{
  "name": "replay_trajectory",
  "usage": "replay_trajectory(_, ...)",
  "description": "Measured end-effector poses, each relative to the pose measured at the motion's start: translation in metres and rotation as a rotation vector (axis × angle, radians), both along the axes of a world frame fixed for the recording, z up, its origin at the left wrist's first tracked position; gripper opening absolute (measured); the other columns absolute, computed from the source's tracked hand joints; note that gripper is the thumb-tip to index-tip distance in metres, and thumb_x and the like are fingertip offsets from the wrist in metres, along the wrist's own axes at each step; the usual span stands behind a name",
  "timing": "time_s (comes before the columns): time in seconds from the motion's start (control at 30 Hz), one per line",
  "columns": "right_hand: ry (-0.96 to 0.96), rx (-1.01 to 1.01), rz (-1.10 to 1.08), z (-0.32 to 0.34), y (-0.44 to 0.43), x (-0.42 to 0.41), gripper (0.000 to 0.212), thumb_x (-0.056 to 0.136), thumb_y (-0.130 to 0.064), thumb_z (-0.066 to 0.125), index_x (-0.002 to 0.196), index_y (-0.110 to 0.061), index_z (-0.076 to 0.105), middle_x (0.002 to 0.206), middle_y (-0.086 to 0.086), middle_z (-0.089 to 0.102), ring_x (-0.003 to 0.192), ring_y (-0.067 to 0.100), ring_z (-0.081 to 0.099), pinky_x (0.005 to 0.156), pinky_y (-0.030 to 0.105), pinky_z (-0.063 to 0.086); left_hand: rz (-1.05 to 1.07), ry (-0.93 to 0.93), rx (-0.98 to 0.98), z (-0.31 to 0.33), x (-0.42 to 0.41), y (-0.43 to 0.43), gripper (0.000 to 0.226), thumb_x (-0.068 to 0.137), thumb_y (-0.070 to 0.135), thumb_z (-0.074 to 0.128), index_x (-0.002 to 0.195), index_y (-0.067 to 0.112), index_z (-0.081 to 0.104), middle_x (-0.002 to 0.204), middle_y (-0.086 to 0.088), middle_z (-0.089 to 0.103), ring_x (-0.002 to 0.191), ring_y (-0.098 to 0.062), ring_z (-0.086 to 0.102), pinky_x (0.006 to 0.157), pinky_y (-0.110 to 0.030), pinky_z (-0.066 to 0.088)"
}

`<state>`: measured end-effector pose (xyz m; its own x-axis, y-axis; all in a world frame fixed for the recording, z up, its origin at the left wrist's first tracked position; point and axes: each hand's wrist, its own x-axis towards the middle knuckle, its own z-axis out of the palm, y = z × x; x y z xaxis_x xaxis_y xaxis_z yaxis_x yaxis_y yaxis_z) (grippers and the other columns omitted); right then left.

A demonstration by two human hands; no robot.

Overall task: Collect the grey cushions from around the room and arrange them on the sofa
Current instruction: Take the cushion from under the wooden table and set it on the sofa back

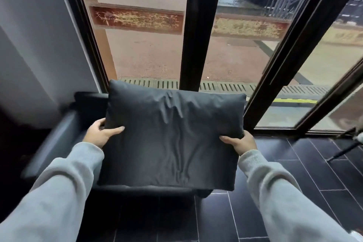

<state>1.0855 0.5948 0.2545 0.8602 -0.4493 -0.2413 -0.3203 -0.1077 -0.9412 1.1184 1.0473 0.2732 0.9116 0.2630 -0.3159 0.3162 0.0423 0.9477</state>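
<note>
Above the dark sofa (59, 139) we hold a grey cushion (169, 135). Our left hand (100, 133) pinches its nine o'clock edge, our right hand (240, 142) its three o'clock edge.

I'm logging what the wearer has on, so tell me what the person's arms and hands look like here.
Both arms are covered by loose, light grey sweatshirt sleeves with ribbed cuffs ending at the wrists. The left hand and right hand are bare: no gloves, rings or watch visible. The fingers show no markings, and no cables or straps run along either sleeve.
</note>
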Motion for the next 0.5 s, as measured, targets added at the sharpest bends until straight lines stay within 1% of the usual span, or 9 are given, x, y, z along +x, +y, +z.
replay_trajectory(0.07, 0.011, -0.003, -0.02, -0.005, 0.001, 0.032, 0.058, 0.064, -0.009, 0.1, 0.115, -0.002, 0.072, 0.11, 0.014, 0.079, 0.104, 0.034, 0.075, 0.1, 0.051, 0.059, -0.006, 0.027, -0.011, -0.008, 0.032, 0.003, 0.068, 0.073, 0.007, 0.09, 0.135, 0.011, 0.062, 0.114, -0.015, 0.075, 0.101, -0.036, 0.074, 0.096, -0.051, 0.057)
replay_trajectory(0.13, 0.015, -0.017, -0.019, -0.012, 0.001, 0.068, 0.058, 0.063, -0.013, 0.101, 0.114, -0.006, 0.073, 0.108, 0.01, 0.08, 0.103, 0.03, 0.076, 0.099, 0.049, 0.059, -0.001, 0.035, -0.022, -0.018, 0.067, 0.003, 0.062, 0.074, 0.004, 0.089, 0.13, 0.013, 0.064, 0.113, -0.015, 0.076, 0.102, -0.036, 0.074, 0.096, -0.05, 0.057)
replay_trajectory(0.2, 0.013, -0.001, -0.005, -0.024, -0.001, 0.107, 0.058, 0.067, -0.017, 0.1, 0.117, -0.007, 0.073, 0.11, 0.009, 0.079, 0.104, 0.028, 0.076, 0.1, 0.046, 0.059, 0.003, 0.048, -0.029, -0.03, 0.102, 0.001, 0.054, 0.075, 0.002, 0.087, 0.122, 0.018, 0.066, 0.111, -0.013, 0.076, 0.1, -0.034, 0.074, 0.091, -0.047, 0.058)
replay_trajectory(0.27, 0.004, 0.031, 0.016, -0.04, -0.002, 0.15, 0.063, 0.069, -0.019, 0.099, 0.124, -0.005, 0.07, 0.115, 0.01, 0.079, 0.105, 0.026, 0.075, 0.1, 0.043, 0.06, 0.011, 0.054, -0.023, -0.043, 0.137, -0.001, 0.048, 0.077, 0.001, 0.085, 0.116, 0.021, 0.066, 0.111, -0.012, 0.075, 0.098, -0.031, 0.074, 0.084, -0.041, 0.058)
replay_trajectory(0.3, -0.005, 0.048, 0.018, -0.05, -0.003, 0.172, 0.067, 0.069, -0.018, 0.099, 0.127, -0.004, 0.068, 0.116, 0.009, 0.078, 0.104, 0.023, 0.076, 0.097, 0.039, 0.061, 0.018, 0.051, -0.024, -0.051, 0.155, -0.001, 0.048, 0.078, 0.0, 0.084, 0.116, 0.021, 0.066, 0.111, -0.011, 0.075, 0.097, -0.03, 0.074, 0.081, -0.038, 0.058)
replay_trajectory(0.33, -0.013, 0.058, 0.019, -0.06, -0.002, 0.194, 0.07, 0.07, -0.017, 0.099, 0.13, -0.004, 0.065, 0.114, 0.007, 0.077, 0.1, 0.018, 0.076, 0.089, 0.031, 0.063, 0.027, 0.052, -0.02, -0.06, 0.172, -0.002, 0.048, 0.078, -0.001, 0.083, 0.118, 0.02, 0.066, 0.112, -0.012, 0.075, 0.097, -0.029, 0.074, 0.079, -0.037, 0.058)
replay_trajectory(0.4, -0.013, 0.069, 0.046, -0.081, -0.002, 0.235, 0.072, 0.07, -0.014, 0.098, 0.131, -0.006, 0.061, 0.109, 0.0, 0.074, 0.086, 0.005, 0.075, 0.067, 0.013, 0.059, 0.037, 0.073, 0.002, -0.079, 0.205, -0.004, 0.052, 0.079, -0.004, 0.082, 0.123, 0.018, 0.065, 0.111, -0.011, 0.074, 0.101, -0.03, 0.073, 0.08, -0.037, 0.058)
replay_trajectory(0.43, 0.008, 0.066, 0.07, -0.097, -0.001, 0.26, 0.072, 0.07, -0.014, 0.098, 0.131, -0.007, 0.06, 0.11, -0.001, 0.073, 0.083, 0.003, 0.074, 0.063, 0.01, 0.056, 0.042, 0.09, 0.023, -0.092, 0.227, -0.003, 0.054, 0.078, -0.004, 0.082, 0.124, 0.018, 0.064, 0.111, -0.011, 0.074, 0.102, -0.031, 0.073, 0.083, -0.038, 0.058)
replay_trajectory(0.5, 0.032, 0.044, 0.095, -0.114, -0.001, 0.288, 0.074, 0.071, -0.019, 0.099, 0.132, -0.009, 0.059, 0.115, 0.001, 0.073, 0.091, 0.006, 0.072, 0.069, 0.013, 0.057, 0.035, 0.113, 0.054, -0.108, 0.252, -0.001, 0.053, 0.076, -0.002, 0.084, 0.119, 0.021, 0.065, 0.111, -0.01, 0.074, 0.105, -0.03, 0.073, 0.092, -0.042, 0.057)
